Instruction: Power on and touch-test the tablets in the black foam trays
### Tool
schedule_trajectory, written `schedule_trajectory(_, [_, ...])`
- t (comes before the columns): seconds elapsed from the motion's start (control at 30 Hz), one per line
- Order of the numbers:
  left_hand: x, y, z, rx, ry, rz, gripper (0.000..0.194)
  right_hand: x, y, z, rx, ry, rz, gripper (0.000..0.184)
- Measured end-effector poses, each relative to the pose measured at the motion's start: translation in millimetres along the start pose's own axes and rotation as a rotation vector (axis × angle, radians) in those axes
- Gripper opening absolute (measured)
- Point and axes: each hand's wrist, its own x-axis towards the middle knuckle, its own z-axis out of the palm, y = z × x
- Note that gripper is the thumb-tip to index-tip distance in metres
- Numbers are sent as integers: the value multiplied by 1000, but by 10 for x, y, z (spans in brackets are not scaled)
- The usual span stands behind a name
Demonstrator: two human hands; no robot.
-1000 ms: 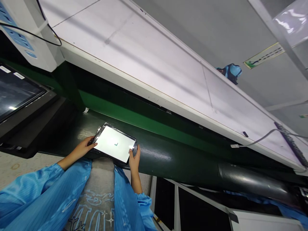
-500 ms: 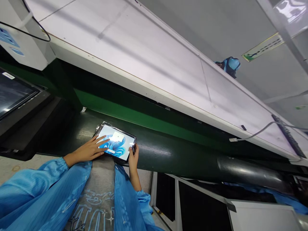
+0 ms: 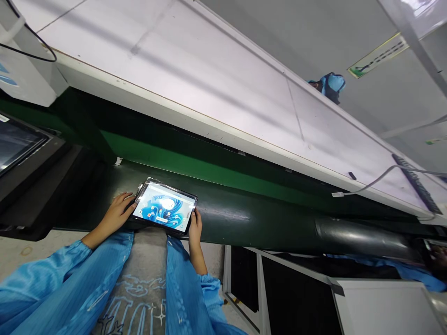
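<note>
tablet (image 3: 165, 207) is sitting slightly tilted across the near part of the dark green work surface (image 3: 223, 218), between the two hands, and i'm watching it from afar through the head camera. nearest to me, the grey shirt (image 3: 150, 253) is showing looping, outlined lettering that i'm not managing to read. beyond it, my right hand (image 3: 195, 228) is gripping the tablet's right edge, thumb near the screen border. my left hand (image 3: 117, 216) is resting loosely open by the left edge, its thumb near the frame; i'm probably seeing light contact, but the view is too poor for certainty.

for good handling, i'm judging that the right grip wants to be firm yet gentle, with its thumb on the border so that no stray touch is landing on the glass. a touch is best coming from one left fingertip, short and square, while the right hand is bracing the frame.

the lit screen is showing blue swirling wallpaper and small icons, none giving me a readable name or brand. off to the left, a dark-screened device (image 3: 17, 144) is carrying a white label (image 3: 4, 118) too small for reading. farther up, the white box (image 3: 31, 79) is bearing blue print, cut off by the view. a cable (image 3: 373, 185) is trailing over the white shelf (image 3: 209, 88), and past that a green-ended sign (image 3: 379, 56) is displaying dark characters i'm unable to make out.
</note>
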Motion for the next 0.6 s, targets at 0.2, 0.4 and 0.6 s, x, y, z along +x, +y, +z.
schedule_trajectory(0.2, [-69,-102,84,-139,2,-109,64,-37,14,25,24,-1,20,57])
schedule_trajectory(0.4, [-22,-98,113,-239,-2,-144,64,-76,34,69,86,-41,104,67])
schedule_trajectory(0.6, [-7,-56,104,-219,-20,-132,62,-70,53,84,120,-53,134,70])
